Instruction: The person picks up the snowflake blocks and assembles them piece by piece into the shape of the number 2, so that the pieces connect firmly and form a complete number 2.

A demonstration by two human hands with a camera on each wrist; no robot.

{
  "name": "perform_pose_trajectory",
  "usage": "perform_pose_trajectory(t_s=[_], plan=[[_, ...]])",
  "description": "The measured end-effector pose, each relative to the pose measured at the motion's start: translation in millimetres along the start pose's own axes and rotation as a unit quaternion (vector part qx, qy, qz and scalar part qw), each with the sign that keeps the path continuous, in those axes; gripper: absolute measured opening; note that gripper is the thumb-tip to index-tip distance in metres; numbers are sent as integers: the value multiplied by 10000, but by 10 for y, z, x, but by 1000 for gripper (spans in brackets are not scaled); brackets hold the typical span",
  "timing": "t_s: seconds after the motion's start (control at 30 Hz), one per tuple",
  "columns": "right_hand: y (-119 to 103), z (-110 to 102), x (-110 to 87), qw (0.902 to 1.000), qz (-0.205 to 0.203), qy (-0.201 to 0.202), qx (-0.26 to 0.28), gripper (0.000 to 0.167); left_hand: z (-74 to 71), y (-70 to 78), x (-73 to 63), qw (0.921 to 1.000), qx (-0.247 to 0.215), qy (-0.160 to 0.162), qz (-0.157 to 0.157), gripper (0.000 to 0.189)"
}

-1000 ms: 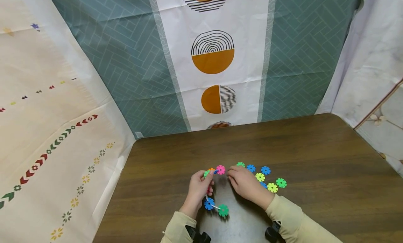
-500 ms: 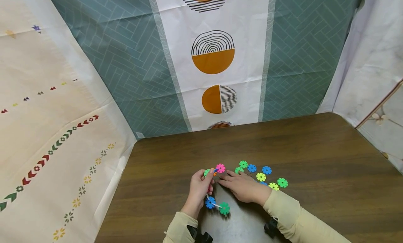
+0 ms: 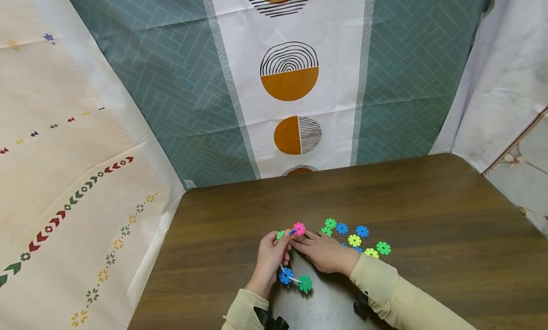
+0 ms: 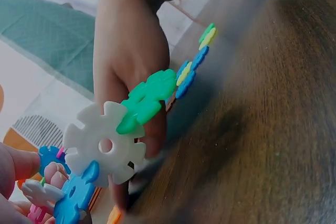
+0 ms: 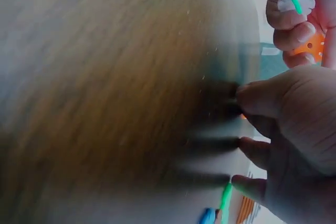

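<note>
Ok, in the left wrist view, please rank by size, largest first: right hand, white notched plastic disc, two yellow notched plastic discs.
1. Right hand
2. White notched plastic disc
3. Two yellow notched plastic discs: too alike to rank; they look farther away, true sizes unsure.

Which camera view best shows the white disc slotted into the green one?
The left wrist view: the white disc appears large, notches and center hole visible. The head view shows only its thin edge; the right wrist view, a small edge-on sliver.
</note>
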State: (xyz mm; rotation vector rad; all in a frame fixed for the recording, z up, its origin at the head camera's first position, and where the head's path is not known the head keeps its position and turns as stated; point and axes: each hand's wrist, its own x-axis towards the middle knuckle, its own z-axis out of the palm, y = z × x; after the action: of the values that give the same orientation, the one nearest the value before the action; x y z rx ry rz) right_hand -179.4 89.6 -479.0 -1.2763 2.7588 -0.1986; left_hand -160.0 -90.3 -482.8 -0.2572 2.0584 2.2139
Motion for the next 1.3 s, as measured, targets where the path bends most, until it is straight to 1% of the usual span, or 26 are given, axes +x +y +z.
perform_pose_trajectory(t_s=[0.1, 0.23, 0.33, 0.4, 0.57, 0.67, 0.8, 0.9, 1.0, 1.1, 1.17, 1.23, 1.3], plan=[[41, -21, -75, 9997, 81, 228, 85, 40, -5, -9, 0, 9999, 29, -91, -30, 24], [120, -43, -168, 9949, 90, 995, 147, 25, -18, -15, 25, 9997, 63, -204, -116, 25], [176, -35, -175, 9891, 92, 1469, 31, 23, -31, -25, 45, 9994, 66, -259, -205, 25], [203, -22, -151, 9867, 101, 1623, -56, 26, -36, -24, 51, 9992, 67, -291, -261, 25], [236, 28, -67, 9858, 212, 1641, -276, 27, -30, -25, 42, 9987, -20, -385, -346, 25], [251, 53, -34, 9860, 351, 1617, -204, 28, -23, -17, 25, 9986, -23, -431, -317, 28], [275, 50, -44, 9854, 669, 1535, 300, 35, -20, -21, 22, 9983, 108, -516, -250, 35], [299, 37, -88, 9802, 957, 1475, 911, 36, -14, -34, 35, 9981, 193, -547, -210, 39], [323, 31, -138, 9661, 1286, 1550, 1617, 26, -5, -42, 44, 9979, 240, -576, -196, 39], [345, 14, -200, 9429, 1584, 1708, 2380, 12, 6, -47, 48, 9975, 271, -619, -209, 39], [358, -1, -245, 9253, 1625, 1849, 2886, 6, 12, -44, 47, 9970, 311, -680, -215, 41], [362, -22, -284, 9084, 1623, 1950, 3324, 5, 18, -40, 45, 9964, 348, -746, -225, 42], [359, -41, -310, 8974, 1576, 2056, 3571, 5, 24, -37, 43, 9956, 374, -826, -231, 42]])
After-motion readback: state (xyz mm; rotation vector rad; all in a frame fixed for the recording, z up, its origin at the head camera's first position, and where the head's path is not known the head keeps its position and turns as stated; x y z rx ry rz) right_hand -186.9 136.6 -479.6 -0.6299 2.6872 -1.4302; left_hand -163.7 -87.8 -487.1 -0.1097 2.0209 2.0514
